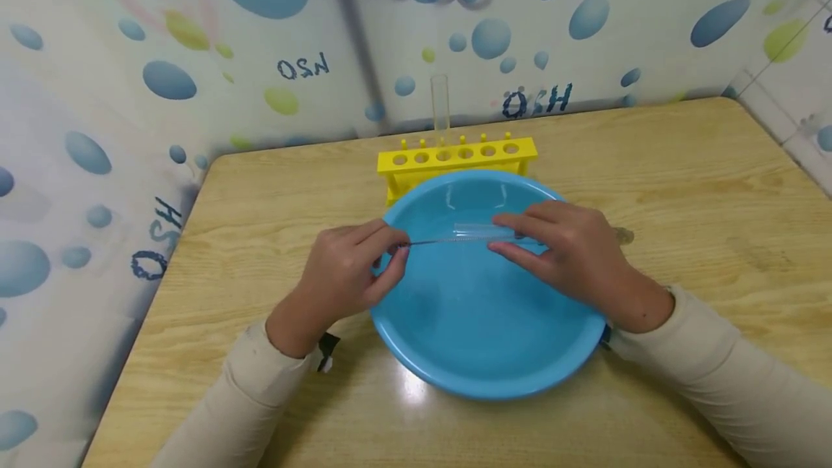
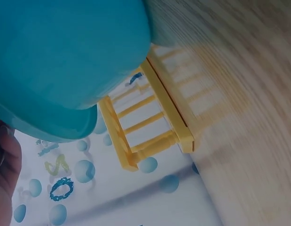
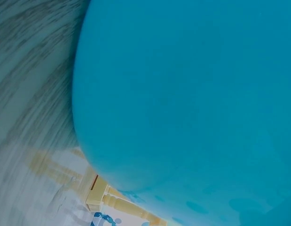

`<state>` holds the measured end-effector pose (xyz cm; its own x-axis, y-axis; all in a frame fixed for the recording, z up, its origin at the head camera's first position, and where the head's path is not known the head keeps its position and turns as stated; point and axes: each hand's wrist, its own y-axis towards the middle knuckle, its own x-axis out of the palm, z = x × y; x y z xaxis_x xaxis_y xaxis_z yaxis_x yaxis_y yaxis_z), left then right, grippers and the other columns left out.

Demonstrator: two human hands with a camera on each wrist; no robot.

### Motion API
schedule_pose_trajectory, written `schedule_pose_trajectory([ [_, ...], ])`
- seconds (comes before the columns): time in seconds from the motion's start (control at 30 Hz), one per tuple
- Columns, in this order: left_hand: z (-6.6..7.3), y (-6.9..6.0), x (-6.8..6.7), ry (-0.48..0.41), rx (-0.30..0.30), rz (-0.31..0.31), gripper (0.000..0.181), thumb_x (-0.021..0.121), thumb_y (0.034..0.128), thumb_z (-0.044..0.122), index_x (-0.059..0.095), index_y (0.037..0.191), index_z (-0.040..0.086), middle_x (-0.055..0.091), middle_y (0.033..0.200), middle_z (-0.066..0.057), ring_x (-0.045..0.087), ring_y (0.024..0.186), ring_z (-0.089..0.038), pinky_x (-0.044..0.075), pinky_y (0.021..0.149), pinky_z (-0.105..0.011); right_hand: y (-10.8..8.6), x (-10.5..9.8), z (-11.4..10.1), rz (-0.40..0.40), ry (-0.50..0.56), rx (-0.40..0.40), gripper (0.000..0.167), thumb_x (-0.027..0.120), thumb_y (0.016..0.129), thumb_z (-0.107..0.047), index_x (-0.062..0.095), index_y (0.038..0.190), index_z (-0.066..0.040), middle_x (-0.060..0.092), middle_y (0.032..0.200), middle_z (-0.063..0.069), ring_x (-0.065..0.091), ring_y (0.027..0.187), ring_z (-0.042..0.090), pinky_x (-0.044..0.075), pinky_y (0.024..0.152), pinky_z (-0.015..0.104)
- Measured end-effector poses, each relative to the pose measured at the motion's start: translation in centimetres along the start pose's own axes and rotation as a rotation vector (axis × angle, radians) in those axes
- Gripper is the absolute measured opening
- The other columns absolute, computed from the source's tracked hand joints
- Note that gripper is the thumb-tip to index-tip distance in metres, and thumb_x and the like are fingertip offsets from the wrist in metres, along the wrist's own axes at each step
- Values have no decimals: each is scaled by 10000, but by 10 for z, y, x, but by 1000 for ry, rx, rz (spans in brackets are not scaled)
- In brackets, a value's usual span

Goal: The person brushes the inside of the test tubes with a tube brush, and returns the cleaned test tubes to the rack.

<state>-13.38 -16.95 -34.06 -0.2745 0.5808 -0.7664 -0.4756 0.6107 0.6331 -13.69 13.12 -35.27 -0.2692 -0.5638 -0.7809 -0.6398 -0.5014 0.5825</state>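
Your left hand [image 1: 347, 266] pinches a thin wire [image 1: 432, 241] between thumb and fingers. Your right hand [image 1: 575, 255] grips a clear tube [image 1: 473, 230], lying level; wire runs to it, inside or alongside, can't tell. Both above the blue basin [image 1: 481, 331] on the bench [image 1: 689, 186]. Just behind: yellow rack [image 1: 458, 158], upright tube [image 1: 440, 101].

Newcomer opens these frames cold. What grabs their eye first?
The big blue basin on the wooden table. Over it, the left hand pinches a thin rod and the right hand holds a clear tube. Behind the basin stands a bright yellow rack, another tube upright at it.
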Motion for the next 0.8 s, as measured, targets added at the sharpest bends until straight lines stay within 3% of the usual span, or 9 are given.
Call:
schedule_pose_trajectory([
  [0.13,3,-1,-1,-136,-84,-6,207,569,976,186,685,870,51,609,682,-21,494,544,-83,426,485,-192,0,0,1,21,-7,-25,483,641,914,-540,771,1100,-114,740,806,76,706,686,196,567,558,321],
  [0.23,7,-1,-2,-319,-208,-31,129,609,923,77,685,820,59,605,674,-16,478,572,-72,428,499,-204,-1,1,0,44,-19,-68,623,429,965,-611,775,1092,-109,728,779,74,691,662,194,561,550,316],
  [0.4,14,-1,-6,-637,-500,-84,241,537,938,26,637,720,48,547,584,-33,464,542,-112,423,490,-249,-2,1,-1,81,-49,-138,635,395,996,-596,774,1100,-97,730,772,73,677,655,204,554,538,316],
  [0.5,16,1,-8,-729,-608,-116,270,503,977,51,608,729,24,478,558,-53,444,527,-147,405,488,-258,-2,0,-2,84,-51,-141,628,398,998,-595,769,1116,-103,736,782,69,677,665,206,552,535,320],
  [0.57,16,1,-8,-718,-603,-132,259,507,995,55,612,760,21,514,598,-77,457,548,-153,419,507,-255,-2,0,-2,82,-51,-132,628,400,997,-601,769,1115,-106,737,786,68,681,671,206,549,531,320],
  [0.7,18,1,-3,-591,-496,-158,201,566,1004,89,641,818,82,590,689,-38,494,600,-106,448,534,-232,-2,0,-2,80,-45,-121,637,404,994,-610,770,1085,-96,730,778,72,687,669,206,556,534,326],
  [0.8,19,3,-1,-566,-456,-175,248,581,1006,102,635,765,101,582,656,-16,466,569,-84,420,514,-219,0,-1,-1,78,-35,-127,639,412,990,-614,770,1071,-91,730,781,78,694,675,210,565,542,338],
])
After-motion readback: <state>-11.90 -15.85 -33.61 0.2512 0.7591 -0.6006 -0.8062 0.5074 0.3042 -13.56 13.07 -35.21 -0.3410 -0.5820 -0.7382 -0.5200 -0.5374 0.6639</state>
